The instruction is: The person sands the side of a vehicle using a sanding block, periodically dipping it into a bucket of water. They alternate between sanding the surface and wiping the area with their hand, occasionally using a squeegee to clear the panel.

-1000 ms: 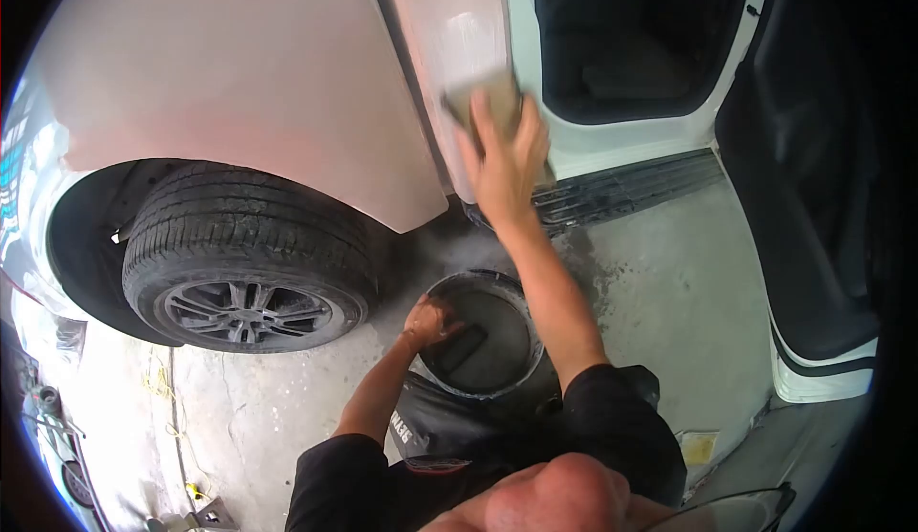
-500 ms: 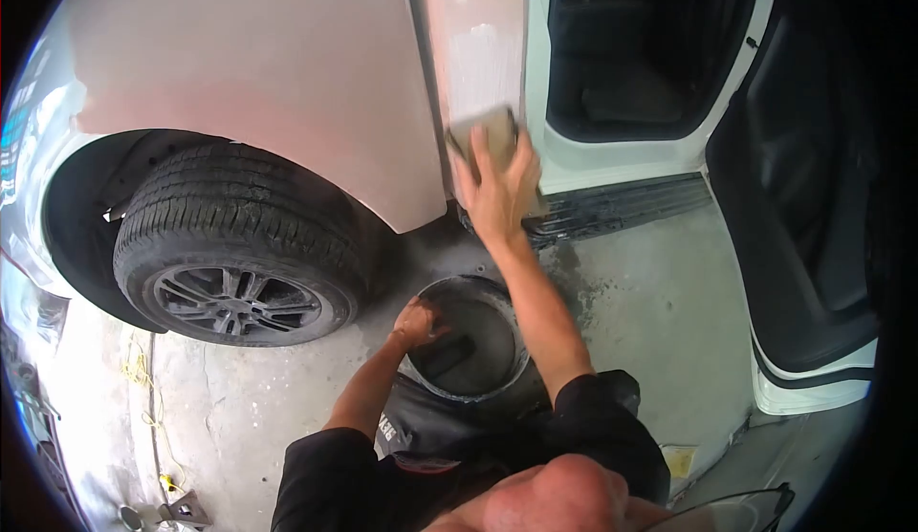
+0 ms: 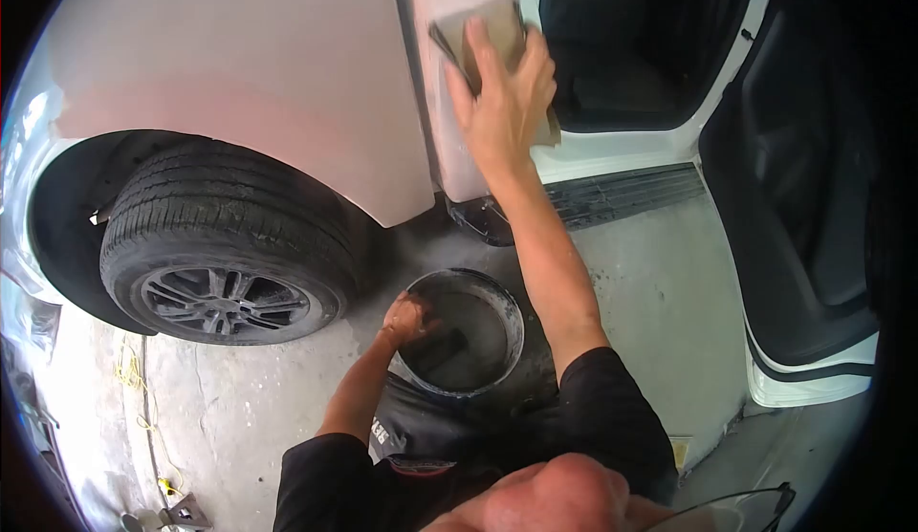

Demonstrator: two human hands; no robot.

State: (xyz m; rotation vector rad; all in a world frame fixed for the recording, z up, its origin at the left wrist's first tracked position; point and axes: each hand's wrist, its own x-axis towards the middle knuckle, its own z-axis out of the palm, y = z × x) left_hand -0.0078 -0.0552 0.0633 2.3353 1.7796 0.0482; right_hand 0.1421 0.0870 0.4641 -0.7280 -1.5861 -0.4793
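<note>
My right hand holds a tan sanding pad flat against the pinkish pillar panel between the fender and the door opening. Its fingers are spread over the back of the pad. Down at the round bucket, my left hand reaches over the left rim, with its fingertips inside, beside a dark object in the cloudy water. Whether those fingers grip that object is unclear.
A large tire sits in the wheel arch at left, below the pink-grey body panel. To the right are a black running board and an open door. A yellow cord lies on the floor.
My right hand and the pad have moved up along the pillar panel. My left hand remains at the bucket's left rim. The view has shifted slightly.
</note>
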